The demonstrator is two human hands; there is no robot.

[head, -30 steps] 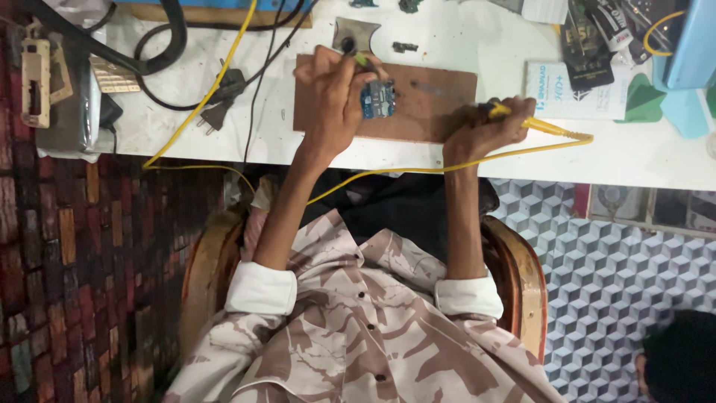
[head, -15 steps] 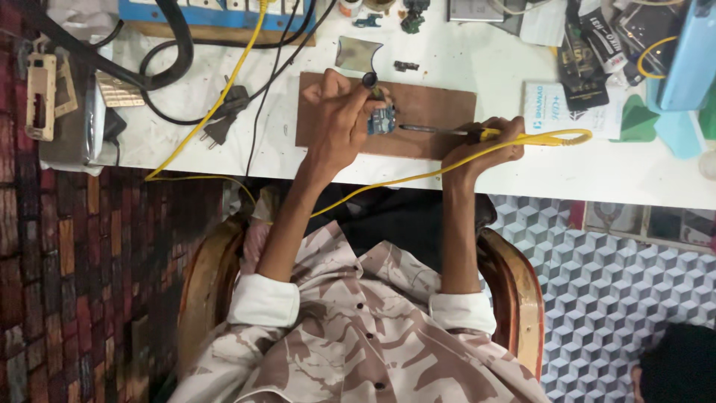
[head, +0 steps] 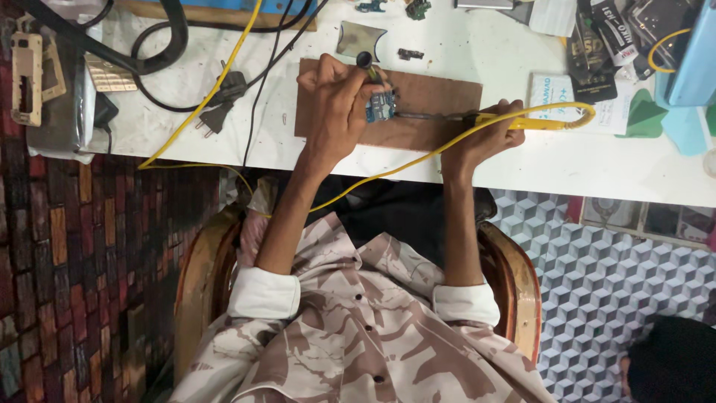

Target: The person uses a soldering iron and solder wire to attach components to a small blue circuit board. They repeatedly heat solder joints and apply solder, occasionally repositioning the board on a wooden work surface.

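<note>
A small blue circuit board (head: 379,107) lies on a brown work board (head: 440,95) on the white table (head: 485,52). My left hand (head: 337,104) rests over the circuit board's left side and pinches a thin tool with a round black end (head: 365,60). My right hand (head: 483,136) grips the yellow handle of a soldering iron (head: 538,123). Its metal shaft (head: 425,116) points left, and the tip reaches the circuit board's edge. The iron's yellow cord (head: 388,173) loops back under my arms.
Black cables and a plug (head: 216,112) lie at the table's left. Small metal parts (head: 359,37), packets and a blue box (head: 690,60) crowd the back and right. A wooden chair's arms (head: 514,283) flank my body. Patterned floor lies on both sides.
My right hand has brought the soldering iron leftward until its tip meets the blue circuit board. My left hand has stayed on the board with its tool.
</note>
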